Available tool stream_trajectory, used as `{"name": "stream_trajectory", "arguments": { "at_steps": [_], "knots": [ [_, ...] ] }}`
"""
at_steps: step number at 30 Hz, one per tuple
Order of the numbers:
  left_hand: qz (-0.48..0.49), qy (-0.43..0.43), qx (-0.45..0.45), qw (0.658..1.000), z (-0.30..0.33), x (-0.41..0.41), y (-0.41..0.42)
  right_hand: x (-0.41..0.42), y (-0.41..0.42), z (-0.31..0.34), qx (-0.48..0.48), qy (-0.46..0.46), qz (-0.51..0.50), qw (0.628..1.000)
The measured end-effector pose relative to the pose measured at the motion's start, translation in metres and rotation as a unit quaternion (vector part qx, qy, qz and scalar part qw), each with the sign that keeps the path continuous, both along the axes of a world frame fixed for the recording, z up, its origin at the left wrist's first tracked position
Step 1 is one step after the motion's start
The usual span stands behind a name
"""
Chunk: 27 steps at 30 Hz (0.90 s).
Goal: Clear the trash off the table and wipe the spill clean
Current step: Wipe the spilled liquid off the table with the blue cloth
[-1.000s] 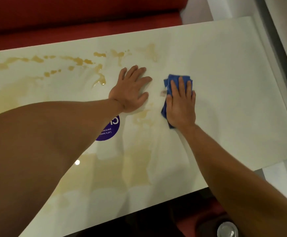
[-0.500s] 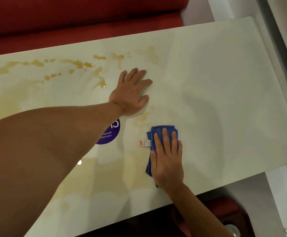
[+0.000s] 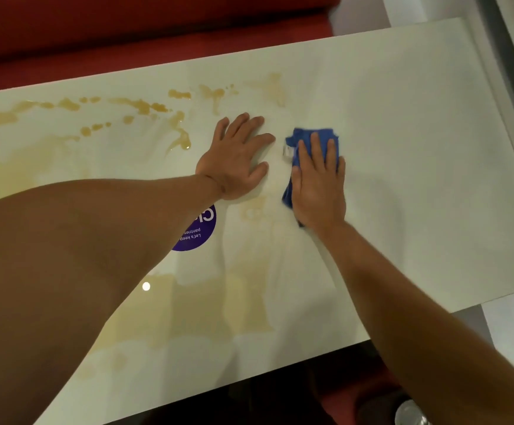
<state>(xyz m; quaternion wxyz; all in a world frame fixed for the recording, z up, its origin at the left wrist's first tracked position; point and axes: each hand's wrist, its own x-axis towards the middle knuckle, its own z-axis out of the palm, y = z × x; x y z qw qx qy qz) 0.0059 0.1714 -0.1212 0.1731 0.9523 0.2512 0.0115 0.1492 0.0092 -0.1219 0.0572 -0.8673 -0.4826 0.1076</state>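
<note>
Where the left forearm crosses the table (image 3: 418, 154), a round purple sticker (image 3: 199, 231) shows at about 7 o'clock from the left hand (image 3: 237, 161); its white print lies upside down to the camera, with big letters that look like "Cl" and smaller lines reading "Let's keep" and "pantries", the rest hidden under the arm. A small white tag (image 3: 287, 151) sticks out of the cloth (image 3: 307, 139) at its 9 o'clock edge, too blurred to read.

The left hand lies flat on the tabletop, fingers straight and slightly spread, pointing toward 1 o'clock, holding nothing. The right hand (image 3: 318, 185) presses flat on the folded blue cloth, fingers straight and close together, pointing to 12 o'clock, the thumb along the cloth's left edge.

The cloth sits near the middle of the table, just beside the left hand at its 3 o'clock, its long axis running from 12 to 6 o'clock under the palm. Brownish spill (image 3: 145, 107) lies in drops and streaks from 9 to 12 o'clock of the left hand, with paler smears (image 3: 188, 311) toward 6 o'clock near the table's near edge.
</note>
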Motion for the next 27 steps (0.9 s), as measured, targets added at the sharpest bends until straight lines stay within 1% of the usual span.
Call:
{"name": "stream_trajectory", "arguments": {
  "at_steps": [3,5,7,9,12,15,17,18,19,22,25,27],
  "knots": [
    [0.001,-0.007,-0.005,1.000,-0.001,0.000,0.001,-0.056,-0.067,0.003,-0.010,0.003,0.064,0.998],
    [0.002,-0.009,-0.002,1.000,-0.001,0.000,0.001,-0.081,-0.124,0.005,-0.008,0.018,0.081,0.996],
    [0.004,-0.006,0.000,1.000,-0.001,0.000,0.001,-0.076,-0.171,0.008,-0.021,0.029,0.085,0.996],
    [0.006,-0.005,0.003,1.000,0.000,0.000,0.001,-0.044,-0.192,0.011,-0.036,0.047,0.070,0.996],
    [0.007,-0.008,-0.003,1.000,0.001,0.001,0.000,0.020,-0.173,0.010,-0.055,0.036,-0.011,0.998],
    [0.003,-0.008,-0.005,1.000,0.002,0.001,0.000,0.071,-0.110,0.008,-0.040,0.011,-0.118,0.992],
    [0.001,-0.005,-0.004,1.000,0.001,0.001,-0.001,0.075,-0.060,0.006,-0.035,0.012,-0.172,0.984],
    [0.000,-0.002,-0.002,1.000,0.001,0.001,-0.001,0.066,-0.040,0.005,-0.032,0.005,-0.164,0.986],
    [0.000,-0.002,-0.001,1.000,0.001,0.002,-0.001,0.049,-0.024,0.004,-0.026,-0.002,-0.128,0.991],
    [0.006,-0.005,-0.008,1.000,0.001,0.001,0.001,-0.017,-0.021,0.003,-0.013,-0.014,0.027,0.999],
    [0.007,-0.009,-0.013,1.000,0.000,0.001,0.000,-0.065,-0.079,0.004,-0.022,0.007,0.115,0.993],
    [0.007,-0.008,-0.013,1.000,0.001,0.001,0.000,-0.068,-0.134,0.007,-0.022,0.019,0.157,0.987]
  ]
}}
